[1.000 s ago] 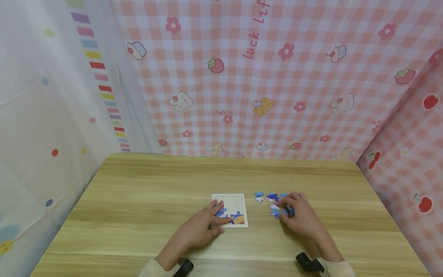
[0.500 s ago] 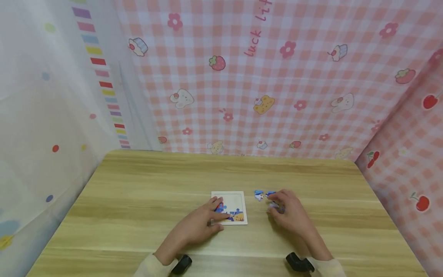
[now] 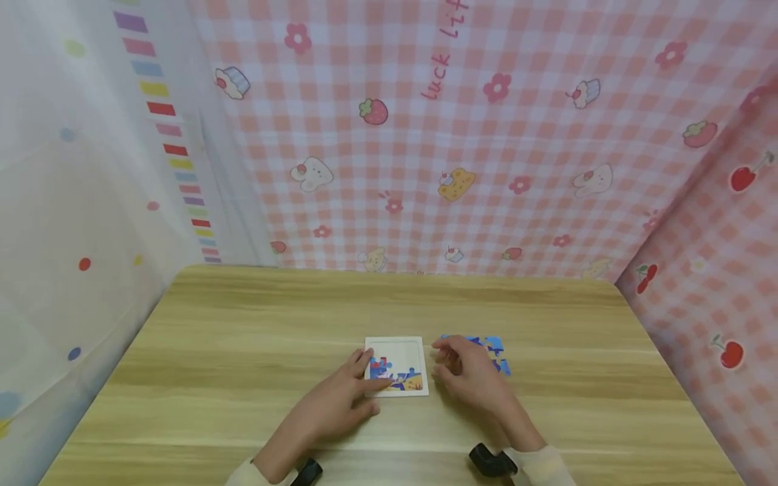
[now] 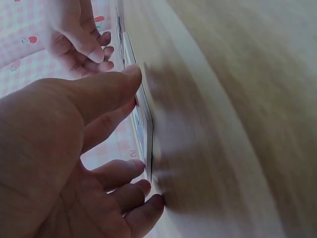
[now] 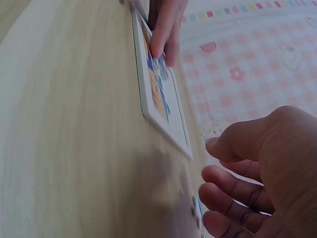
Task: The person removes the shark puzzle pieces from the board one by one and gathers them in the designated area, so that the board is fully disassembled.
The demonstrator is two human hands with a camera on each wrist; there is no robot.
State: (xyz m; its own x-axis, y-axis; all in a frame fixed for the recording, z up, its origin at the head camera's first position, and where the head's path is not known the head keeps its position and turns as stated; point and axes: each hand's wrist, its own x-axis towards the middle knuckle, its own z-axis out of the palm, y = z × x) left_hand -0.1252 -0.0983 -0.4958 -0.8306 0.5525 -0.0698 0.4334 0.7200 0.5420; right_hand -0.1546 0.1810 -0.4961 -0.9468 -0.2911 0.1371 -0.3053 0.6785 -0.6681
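Observation:
A white square puzzle tray (image 3: 404, 354) lies on the table, joined jigsaw pieces (image 3: 408, 380) along its lower and left part. My left hand (image 3: 331, 408) rests at its left side, index finger laid over the pieces and thumb near the front edge. Just right of the tray hovers my right hand (image 3: 471, 371), fingers bent, with a gap between thumb and index finger. Nothing shows in that gap in the right wrist view, where the tray (image 5: 179, 130) stands beyond the hand (image 5: 292, 168). Loose jigsaw pieces (image 3: 495, 345) lie behind the right hand, partly hidden by it.
The wood-grain table (image 3: 273, 324) extends around the tray on all sides. Behind it hangs a pink checked cloth (image 3: 413, 148), with a dotted white cloth (image 3: 91, 202) at left. Black wrist bands (image 3: 492, 461) sit on both wrists.
My right hand has moved left, from over the loose pieces to the tray's right side, uncovering pieces at the right. The left hand stays at the tray, its fingers drawn slightly back.

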